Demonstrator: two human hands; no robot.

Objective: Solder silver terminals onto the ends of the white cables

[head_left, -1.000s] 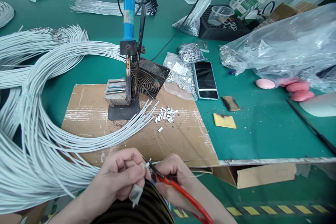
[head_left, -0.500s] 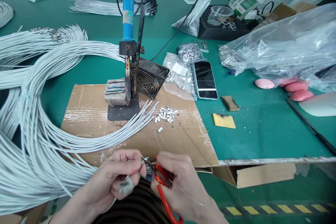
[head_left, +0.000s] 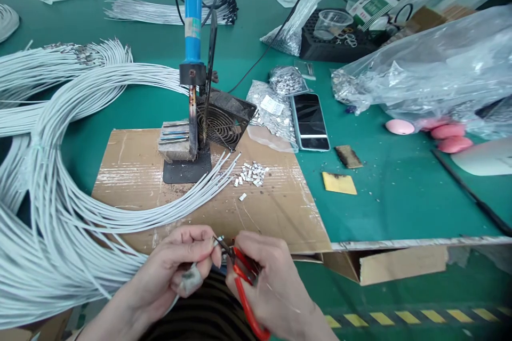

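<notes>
Near the front edge of the cardboard, my left hand (head_left: pixel 182 264) is closed in a pinch on the end of a white cable, which trails down below the palm. One finger of that hand wears a greyish wrap (head_left: pixel 191 280). My right hand (head_left: pixel 272 277) grips red-handled scissors (head_left: pixel 247 298), whose dark blades meet the cable tip at my left fingertips. A small white piece shows at the blades, too small to make out fully. Just beyond, a fan of white cables (head_left: pixel 172 210) ends beside a pile of small white connectors (head_left: pixel 253 173) on the cardboard sheet (head_left: pixel 280 208).
A blue-handled soldering iron (head_left: pixel 193 37) stands upright in its holder beside a small black fan (head_left: pixel 224 120). Right of it lie a phone (head_left: pixel 310 121), a yellow sponge (head_left: pixel 339 183) and plastic bags (head_left: pixel 420 64). Bundled white cables (head_left: pixel 52 170) fill the left side.
The hands and scissors stay almost in place, with the scissor handles shifted slightly left. The whole view has moved a little.
</notes>
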